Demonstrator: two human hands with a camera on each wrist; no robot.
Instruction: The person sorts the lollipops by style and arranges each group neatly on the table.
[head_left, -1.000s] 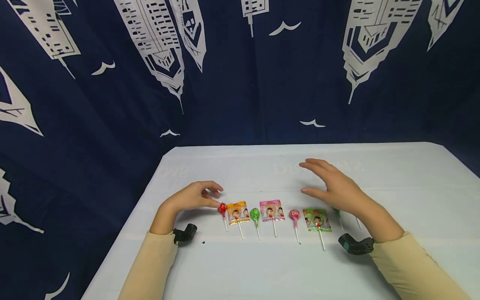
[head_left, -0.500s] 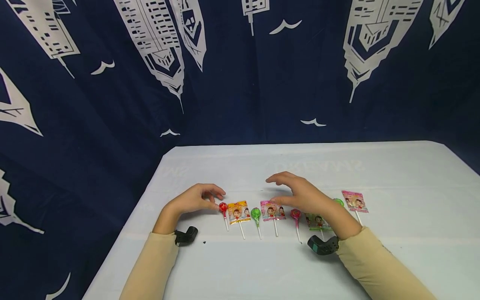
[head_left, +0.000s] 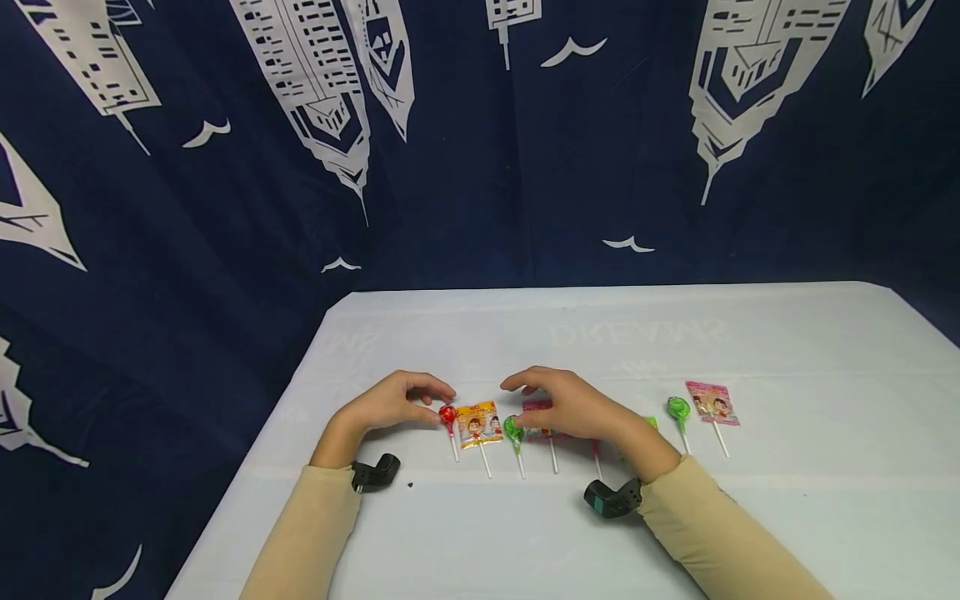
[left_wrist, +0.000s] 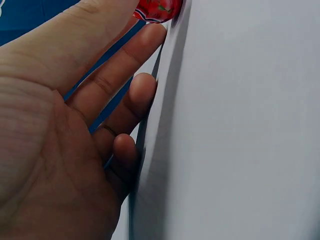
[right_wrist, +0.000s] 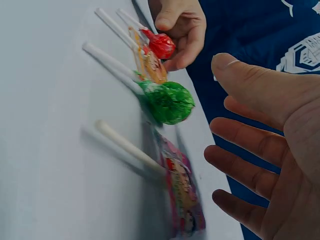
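Note:
My left hand (head_left: pixel 386 402) rests beside the red lollipop (head_left: pixel 447 412) at the row's left end, thumb tip right at the candy, fingers loosely bent and not wrapped round it. My right hand (head_left: pixel 576 406) hovers over the middle of the row, fingers relaxed and apart from the thumb. In the right wrist view its thumb points toward the green lollipop (right_wrist: pixel 170 102), with a gap between them. Between the hands lies an orange-wrapped flat lollipop (head_left: pixel 480 423). Below the right hand a pink-wrapped lollipop (right_wrist: pixel 185 200) is partly covered in the head view.
At the row's right lie another green lollipop (head_left: pixel 678 408) and a pink-packet lollipop (head_left: pixel 713 403). Lollipops under the right forearm are mostly hidden. A white cloth (head_left: pixel 465 533) covers the table, and a dark blue printed curtain (head_left: pixel 465 183) hangs behind it.
My right hand has swept left along the row, from above the right-hand lollipops to near the left green one, uncovering the two at the right end. The left hand has barely moved.

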